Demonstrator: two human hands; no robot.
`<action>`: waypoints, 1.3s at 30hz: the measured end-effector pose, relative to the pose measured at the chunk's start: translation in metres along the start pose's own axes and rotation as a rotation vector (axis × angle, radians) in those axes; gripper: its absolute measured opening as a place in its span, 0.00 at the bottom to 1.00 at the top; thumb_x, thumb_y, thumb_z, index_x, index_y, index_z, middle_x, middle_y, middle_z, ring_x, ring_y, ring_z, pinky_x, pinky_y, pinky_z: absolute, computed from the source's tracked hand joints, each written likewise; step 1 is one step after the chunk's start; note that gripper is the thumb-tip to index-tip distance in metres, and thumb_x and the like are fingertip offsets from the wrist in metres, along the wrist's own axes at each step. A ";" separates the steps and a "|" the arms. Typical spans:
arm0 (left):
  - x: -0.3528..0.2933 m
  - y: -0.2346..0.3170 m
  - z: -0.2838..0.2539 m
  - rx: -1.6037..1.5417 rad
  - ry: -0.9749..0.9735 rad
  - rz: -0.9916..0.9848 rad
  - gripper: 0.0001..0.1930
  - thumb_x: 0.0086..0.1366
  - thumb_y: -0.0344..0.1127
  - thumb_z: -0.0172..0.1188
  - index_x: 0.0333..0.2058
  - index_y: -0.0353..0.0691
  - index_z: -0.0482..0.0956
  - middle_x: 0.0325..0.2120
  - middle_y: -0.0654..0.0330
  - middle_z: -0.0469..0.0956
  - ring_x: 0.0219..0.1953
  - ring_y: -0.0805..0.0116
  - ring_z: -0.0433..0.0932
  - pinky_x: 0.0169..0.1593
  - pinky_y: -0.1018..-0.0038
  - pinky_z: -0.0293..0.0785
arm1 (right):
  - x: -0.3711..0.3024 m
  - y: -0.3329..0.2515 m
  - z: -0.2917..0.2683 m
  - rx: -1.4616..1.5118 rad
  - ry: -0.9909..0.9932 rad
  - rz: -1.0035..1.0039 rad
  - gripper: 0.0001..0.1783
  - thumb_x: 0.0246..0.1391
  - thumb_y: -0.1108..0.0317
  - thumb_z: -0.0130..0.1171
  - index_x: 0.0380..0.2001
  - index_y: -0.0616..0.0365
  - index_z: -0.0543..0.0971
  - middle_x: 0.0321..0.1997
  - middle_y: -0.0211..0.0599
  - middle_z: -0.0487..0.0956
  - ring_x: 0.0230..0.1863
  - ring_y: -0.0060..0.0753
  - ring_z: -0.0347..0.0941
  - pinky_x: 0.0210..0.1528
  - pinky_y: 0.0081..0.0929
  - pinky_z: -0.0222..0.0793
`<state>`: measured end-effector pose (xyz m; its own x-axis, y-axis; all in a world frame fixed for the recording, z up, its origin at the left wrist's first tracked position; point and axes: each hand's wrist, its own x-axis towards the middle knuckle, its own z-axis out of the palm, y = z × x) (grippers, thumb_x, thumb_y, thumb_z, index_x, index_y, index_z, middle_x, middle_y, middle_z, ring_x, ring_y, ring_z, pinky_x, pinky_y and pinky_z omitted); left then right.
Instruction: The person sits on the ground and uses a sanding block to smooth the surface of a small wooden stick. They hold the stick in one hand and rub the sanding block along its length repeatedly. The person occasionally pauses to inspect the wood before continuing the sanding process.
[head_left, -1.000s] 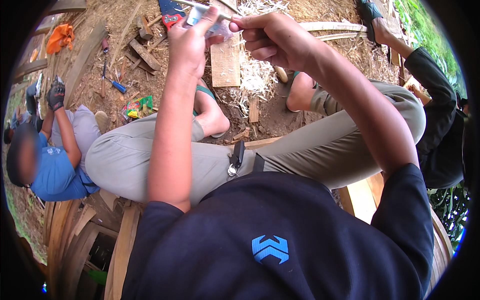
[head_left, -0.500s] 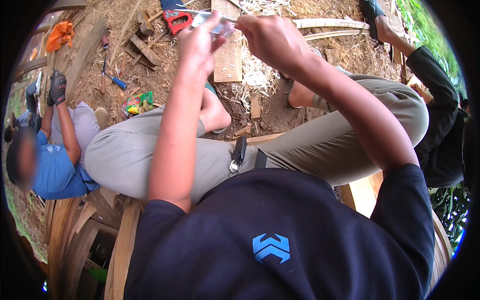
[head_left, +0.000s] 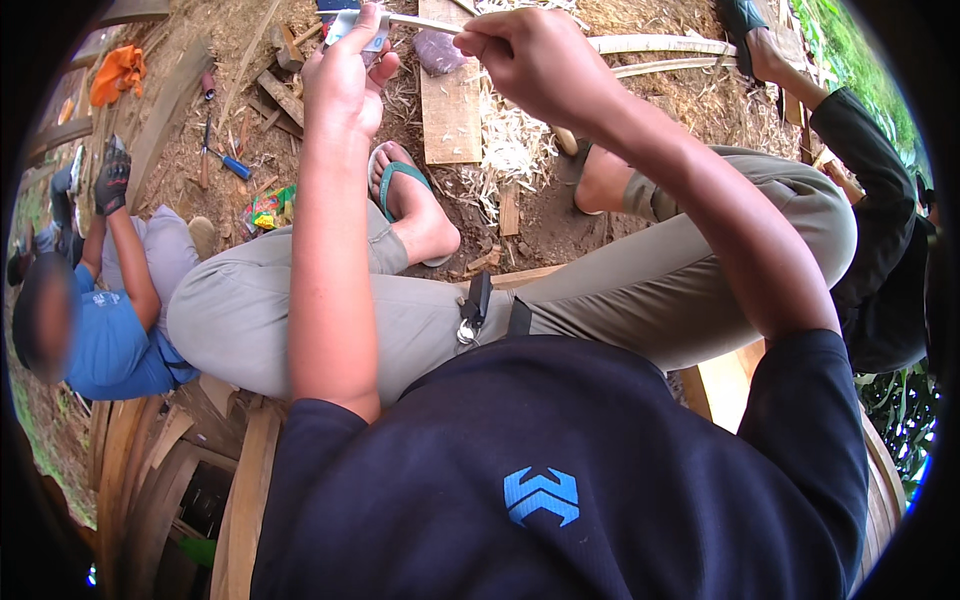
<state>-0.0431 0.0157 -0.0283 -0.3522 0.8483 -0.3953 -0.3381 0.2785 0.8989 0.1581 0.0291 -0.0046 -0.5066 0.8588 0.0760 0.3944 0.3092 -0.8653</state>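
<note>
Near the top edge, my left hand [head_left: 345, 80] pinches a small pale grey sheet with a blue mark [head_left: 372, 28], folded against a thin pale wooden stick [head_left: 425, 24]. My right hand [head_left: 540, 62] grips the stick's other end, fingers curled; the part inside the fist is hidden. A purplish-grey lump like a stone [head_left: 440, 52] lies below the stick, on a flat wooden plank [head_left: 452, 125]. Wood shavings [head_left: 515, 150] are heaped beside the plank.
Wood offcuts [head_left: 283, 98], a blue-handled tool [head_left: 236, 167] and a colourful wrapper [head_left: 268, 207] lie at left. Further left sits a co-worker in a blue shirt [head_left: 125, 335]; another in dark clothes [head_left: 880, 230] is at right. Long curved strips [head_left: 660, 45] extend rightward.
My left hand has slid left along the stick with the sheet, away from my right hand. The purplish lump and my sandalled foot now show more fully.
</note>
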 end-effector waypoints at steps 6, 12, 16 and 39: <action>-0.046 -0.020 0.044 0.046 -0.003 -0.112 0.10 0.60 0.39 0.68 0.35 0.42 0.79 0.28 0.67 0.78 0.29 0.78 0.76 0.27 0.81 0.73 | -0.008 -0.004 -0.003 -0.522 -0.028 -0.191 0.10 0.58 0.65 0.56 0.37 0.59 0.81 0.20 0.42 0.78 0.22 0.40 0.77 0.26 0.37 0.71; -0.009 0.010 0.005 -0.021 -0.029 0.005 0.08 0.67 0.39 0.58 0.39 0.42 0.78 0.30 0.66 0.80 0.28 0.79 0.77 0.22 0.83 0.68 | 0.012 -0.019 -0.024 1.101 -0.415 0.749 0.11 0.65 0.63 0.47 0.34 0.56 0.75 0.15 0.15 0.51 0.14 0.15 0.43 0.15 0.19 0.43; -0.043 0.007 0.041 0.061 -0.167 0.004 0.06 0.66 0.37 0.60 0.34 0.42 0.77 0.24 0.66 0.79 0.22 0.77 0.76 0.21 0.83 0.66 | 0.018 -0.001 -0.028 1.163 -0.471 0.708 0.14 0.65 0.63 0.46 0.29 0.57 0.77 0.13 0.16 0.54 0.13 0.15 0.50 0.15 0.20 0.50; -0.039 0.005 0.030 0.069 -0.002 0.014 0.06 0.65 0.39 0.62 0.35 0.45 0.79 0.26 0.69 0.77 0.24 0.80 0.74 0.22 0.84 0.68 | 0.010 -0.044 -0.032 0.040 -0.153 0.325 0.16 0.61 0.67 0.49 0.24 0.65 0.79 0.11 0.37 0.68 0.13 0.31 0.63 0.20 0.32 0.61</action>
<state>-0.0052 -0.0029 -0.0024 -0.3544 0.8533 -0.3823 -0.2718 0.2972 0.9153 0.1606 0.0369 0.0505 -0.4699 0.8376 -0.2786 0.5252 0.0117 -0.8509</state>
